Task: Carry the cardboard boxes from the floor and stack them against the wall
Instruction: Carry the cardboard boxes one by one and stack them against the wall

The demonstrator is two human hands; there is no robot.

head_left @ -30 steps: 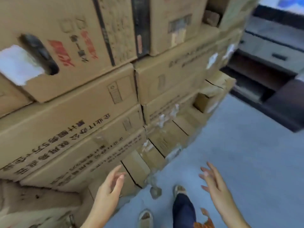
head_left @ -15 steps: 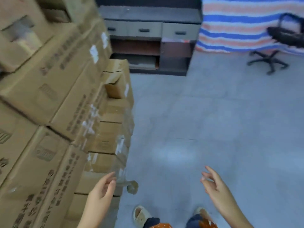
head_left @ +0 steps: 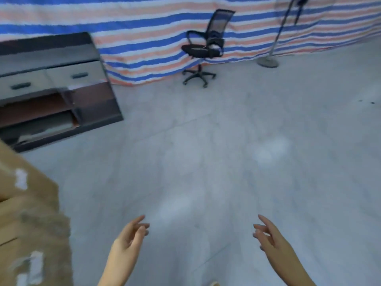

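Turning away from the stacked boxes [head_left: 28, 223], now at the near left edge, the left hand [head_left: 127, 240] and right hand [head_left: 272, 240] are hanging open, empty, likely heading for another box.

No legible text. The stacked brown cardboard boxes [head_left: 31, 223] beside me show only blurred white tape patches.

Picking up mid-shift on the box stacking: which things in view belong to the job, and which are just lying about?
Job:
brown cardboard boxes stacked at left
left hand, empty
right hand, empty

Lying about:
black mesh office chair
dark cabinet with grey drawers
striped blue, orange and white tarpaulin
grey fan stand
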